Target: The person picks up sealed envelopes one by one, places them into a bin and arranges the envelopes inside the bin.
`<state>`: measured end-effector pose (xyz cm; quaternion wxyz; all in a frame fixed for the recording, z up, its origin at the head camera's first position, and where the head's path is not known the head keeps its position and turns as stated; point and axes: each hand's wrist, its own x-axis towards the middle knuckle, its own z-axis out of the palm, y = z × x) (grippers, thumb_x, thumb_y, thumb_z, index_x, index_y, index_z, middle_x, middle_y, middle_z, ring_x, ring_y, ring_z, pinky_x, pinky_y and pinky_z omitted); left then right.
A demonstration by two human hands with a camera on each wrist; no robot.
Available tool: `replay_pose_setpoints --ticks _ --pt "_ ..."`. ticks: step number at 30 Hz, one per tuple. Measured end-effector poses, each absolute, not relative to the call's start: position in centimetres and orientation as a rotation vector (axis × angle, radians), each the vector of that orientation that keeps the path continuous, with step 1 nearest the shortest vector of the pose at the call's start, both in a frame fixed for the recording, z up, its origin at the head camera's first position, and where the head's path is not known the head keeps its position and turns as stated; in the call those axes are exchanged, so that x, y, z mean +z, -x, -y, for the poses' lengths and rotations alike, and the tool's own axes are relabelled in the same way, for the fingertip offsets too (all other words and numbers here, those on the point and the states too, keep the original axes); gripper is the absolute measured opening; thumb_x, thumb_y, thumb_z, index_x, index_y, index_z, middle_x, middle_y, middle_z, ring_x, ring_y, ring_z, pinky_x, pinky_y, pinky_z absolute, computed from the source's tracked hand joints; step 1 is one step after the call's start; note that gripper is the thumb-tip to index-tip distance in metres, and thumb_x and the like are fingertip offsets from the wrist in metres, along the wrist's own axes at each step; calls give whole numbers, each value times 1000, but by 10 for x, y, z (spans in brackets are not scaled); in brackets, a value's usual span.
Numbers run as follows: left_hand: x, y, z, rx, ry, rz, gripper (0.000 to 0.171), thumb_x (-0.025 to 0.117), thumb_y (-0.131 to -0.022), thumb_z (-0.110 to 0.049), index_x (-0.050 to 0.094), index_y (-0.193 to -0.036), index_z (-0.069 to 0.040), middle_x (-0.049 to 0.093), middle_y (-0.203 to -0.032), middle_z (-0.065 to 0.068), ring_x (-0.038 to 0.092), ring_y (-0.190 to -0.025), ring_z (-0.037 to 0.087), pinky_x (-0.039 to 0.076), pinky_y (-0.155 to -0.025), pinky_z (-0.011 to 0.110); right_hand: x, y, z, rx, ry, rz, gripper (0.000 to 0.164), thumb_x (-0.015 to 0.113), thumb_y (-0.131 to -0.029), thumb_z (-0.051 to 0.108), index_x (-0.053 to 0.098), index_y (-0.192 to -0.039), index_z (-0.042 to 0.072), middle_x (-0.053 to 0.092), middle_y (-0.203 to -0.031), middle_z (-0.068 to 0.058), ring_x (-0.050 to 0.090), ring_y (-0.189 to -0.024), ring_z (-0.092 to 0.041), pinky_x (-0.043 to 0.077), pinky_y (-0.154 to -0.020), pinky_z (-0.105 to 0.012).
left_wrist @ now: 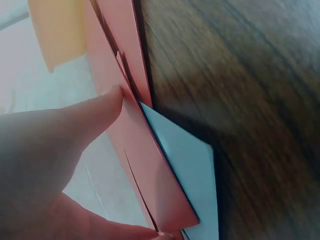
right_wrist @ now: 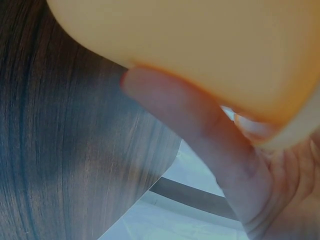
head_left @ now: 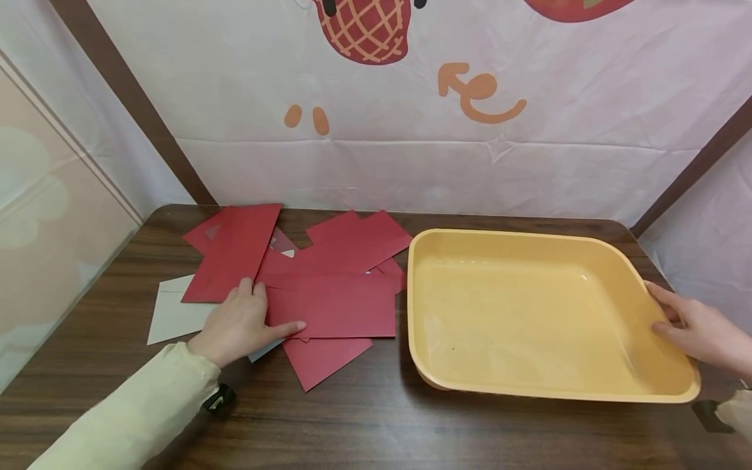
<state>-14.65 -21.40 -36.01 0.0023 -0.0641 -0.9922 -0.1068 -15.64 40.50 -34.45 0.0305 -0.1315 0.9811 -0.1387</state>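
Observation:
Several red envelopes point(head_left: 335, 307) lie in an overlapping pile on the left half of the table. My left hand point(head_left: 241, 326) rests at the left end of the top one, thumb extended along its near edge and fingers spread at its left side. In the left wrist view, the thumb touches a red envelope point(left_wrist: 145, 175), and a pale blue corner point(left_wrist: 185, 150) sticks out beneath it. A white envelope point(head_left: 176, 313) lies partly under the pile, left of that hand. My right hand point(head_left: 702, 329) grips the right wall of a yellow plastic tray point(head_left: 664, 339), with fingers against its outer side.
The brown wood-grain table point(head_left: 352, 431) has rounded far corners. A pale printed curtain point(head_left: 376, 170) hangs right behind the far edge. The tray takes up most of the table's right half, close beside the pile.

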Motion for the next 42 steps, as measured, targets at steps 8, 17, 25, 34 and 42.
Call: replay_pose_setpoints --ticks 8,17,25,34,42 --pt "-359 155 218 -407 106 3158 75 73 -72 -61 45 -86 7 42 -81 17 44 -64 24 38 -48 29 -340 157 -403 -423 351 -2991 64 59 -83 -5 24 -132 -28 67 -80 -26 55 -54 2 45 -50 -22" --pt "-356 170 220 -515 -10 3295 98 74 -69 -62 36 -110 18 45 -92 25 52 -70 28 45 -55 32 -340 157 -403 -426 346 -2988 63 59 -83 -4 26 -131 -28 68 -79 -24 54 -55 4 45 -52 -22" --pt "-354 173 216 -518 -64 3344 99 74 -69 -63 34 -110 17 46 -90 24 53 -70 28 44 -55 33 -340 157 -403 -407 336 -2990 64 59 -83 -4 25 -132 -27 68 -78 -21 53 -54 3 43 -52 -22" --pt "-356 171 215 -490 -31 3278 92 75 -69 -60 34 -104 15 42 -87 23 53 -65 29 44 -53 34 -344 156 -404 -390 392 -3042 63 61 -81 -5 29 -131 -26 67 -73 -14 49 -54 7 41 -51 -22" --pt "-354 169 212 -520 -58 3226 87 79 -68 -56 35 -99 13 41 -85 22 52 -55 27 41 -49 32 -345 156 -405 -396 426 -3055 63 62 -80 -7 30 -131 -25 67 -72 -13 48 -55 9 41 -50 -22"
